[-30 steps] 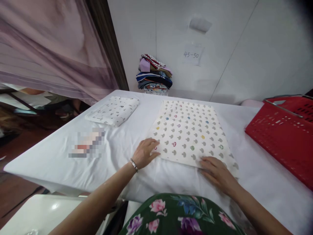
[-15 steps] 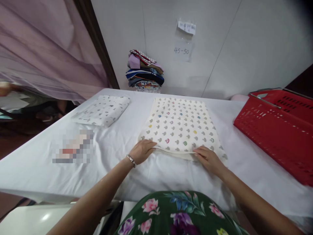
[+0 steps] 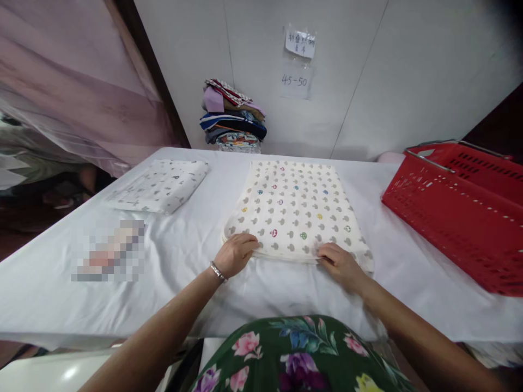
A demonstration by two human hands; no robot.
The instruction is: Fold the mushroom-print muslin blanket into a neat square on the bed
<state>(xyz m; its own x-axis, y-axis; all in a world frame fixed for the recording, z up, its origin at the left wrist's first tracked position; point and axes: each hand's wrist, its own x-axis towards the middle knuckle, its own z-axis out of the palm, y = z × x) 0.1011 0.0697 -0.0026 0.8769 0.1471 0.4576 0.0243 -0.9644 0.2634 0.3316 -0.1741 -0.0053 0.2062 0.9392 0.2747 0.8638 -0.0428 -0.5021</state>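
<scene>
A cream cloth (image 3: 296, 209) printed with small grey and coloured mushrooms lies folded flat on the white-covered table (image 3: 196, 256). My left hand (image 3: 236, 253) grips its near left edge, fingers curled around the fabric. My right hand (image 3: 340, 264) pinches the near edge towards the right corner. A metal bracelet sits on my left wrist.
A second folded patterned cloth (image 3: 160, 185) lies at the far left of the table. A pile of folded garments (image 3: 232, 121) stands against the back wall. A red plastic basket (image 3: 457, 209) occupies the right side. A pink curtain (image 3: 77, 92) hangs at left.
Both hands went from lying flat on the cloth's near part to gripping its near edge. The view has tilted and shifted slightly, bringing the wall labels into sight.
</scene>
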